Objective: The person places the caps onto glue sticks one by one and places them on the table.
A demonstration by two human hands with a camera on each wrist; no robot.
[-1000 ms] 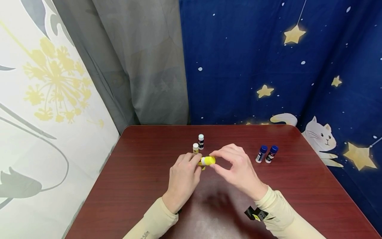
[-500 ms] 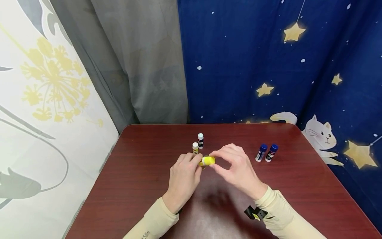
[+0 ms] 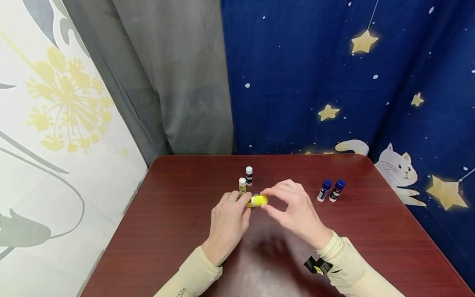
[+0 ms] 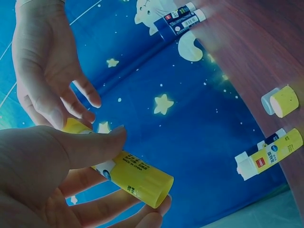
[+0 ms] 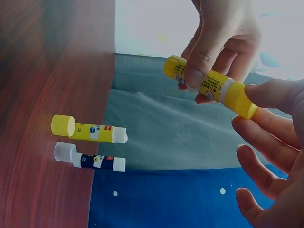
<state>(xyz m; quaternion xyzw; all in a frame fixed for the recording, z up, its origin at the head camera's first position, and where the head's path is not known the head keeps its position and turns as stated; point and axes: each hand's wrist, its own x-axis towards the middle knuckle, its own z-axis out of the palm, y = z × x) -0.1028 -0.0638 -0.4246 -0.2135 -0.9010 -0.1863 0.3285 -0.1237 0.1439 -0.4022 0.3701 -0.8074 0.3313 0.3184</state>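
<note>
My left hand (image 3: pixel 230 216) grips a yellow glue stick (image 5: pixel 212 84) by its body, holding it sideways above the table. At its right end, the thumb and a finger of my right hand (image 3: pixel 297 208) pinch the yellow cap (image 5: pixel 240 100); a narrow white band shows between cap and body. Beyond the hands stand a white-topped yellow glue stick (image 3: pixel 243 184) and a white-topped dark blue one (image 3: pixel 249 177). A loose yellow cap (image 5: pixel 62 126) and a clear cap (image 5: pixel 65 152) rest on the table near them, mostly hidden in the head view.
Two dark blue glue sticks with blue caps, one (image 3: pixel 324 190) beside the other (image 3: pixel 337 191), stand on the right of the brown table (image 3: pixel 178 198). Grey and blue curtains (image 3: pixel 289 82) hang behind the far edge, and a white patterned wall (image 3: pixel 74 185) borders the left.
The yellow cap has slid left along the held glue stick, and the white band between cap and body has narrowed. Both hands stay nearly in place.
</note>
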